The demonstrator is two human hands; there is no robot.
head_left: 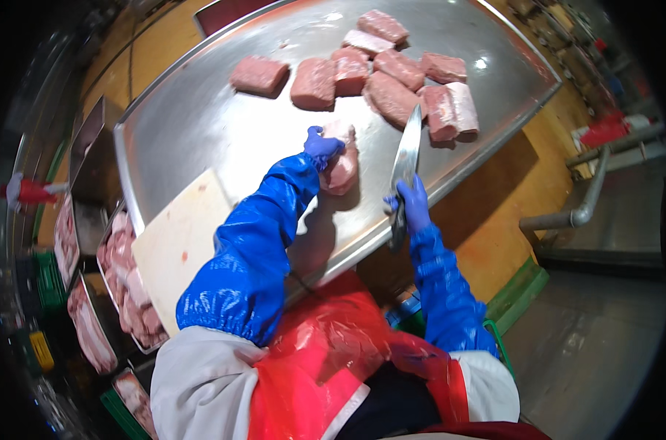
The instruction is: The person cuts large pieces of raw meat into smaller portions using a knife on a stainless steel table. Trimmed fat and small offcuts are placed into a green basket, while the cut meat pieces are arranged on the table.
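A pale pink piece of raw meat (342,172) is gripped at its upper left side by my left hand (322,149), gloved in purple, over the steel table (179,110). My right hand (413,205), also in a purple glove, is closed round the black handle of a knife (407,150). The broad blade points away from me, its tip overlapping the cut meat blocks beyond in this view. Several blocks, among them a meat block (313,83) and a fat-edged block (463,108), lie grouped on the far part of the table.
A white cutting board (190,238) lies at the table's left near corner. Left of it stand trays of meat, including a tray of pink pieces (131,293) and a long fatty slab (91,326). A metal pipe (579,213) juts in at the right, beyond the table's raised edge.
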